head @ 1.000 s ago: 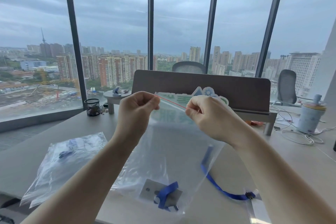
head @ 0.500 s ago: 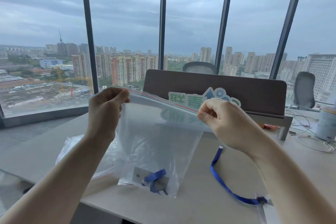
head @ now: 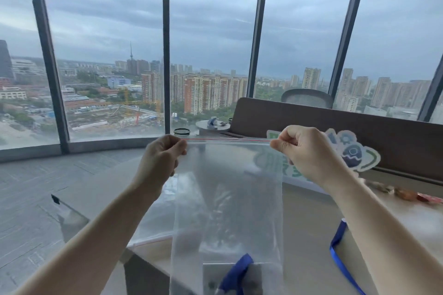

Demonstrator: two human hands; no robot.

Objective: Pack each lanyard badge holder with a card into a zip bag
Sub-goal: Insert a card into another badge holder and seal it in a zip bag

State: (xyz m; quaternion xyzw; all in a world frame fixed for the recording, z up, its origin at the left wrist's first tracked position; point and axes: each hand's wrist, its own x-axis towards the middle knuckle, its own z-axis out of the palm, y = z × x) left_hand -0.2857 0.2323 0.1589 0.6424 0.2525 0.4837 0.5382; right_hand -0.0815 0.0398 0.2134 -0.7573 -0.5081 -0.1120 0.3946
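A clear zip bag [head: 227,199] with a red zip line hangs upright in front of me over the desk. My left hand [head: 160,158] pinches its top left corner. My right hand [head: 304,151] pinches the top right corner, so the zip edge is stretched level between them. At the bag's bottom lies a badge holder with a card [head: 213,275] and its folded blue lanyard [head: 237,273]. A second blue lanyard [head: 340,251] lies on the desk to the right, partly hidden by my right forearm.
More clear bags [head: 153,225] lie on the pale desk [head: 306,208] behind the hanging one. A brown divider panel [head: 299,117] with a cartoon sticker [head: 352,151] stands at the back. Small wrapped items [head: 405,194] lie at right. Windows and grey floor are to the left.
The view has swung left and the bag has been lifted higher. Both hands have pulled the zip edge straight and level; the bag now hangs flatter.
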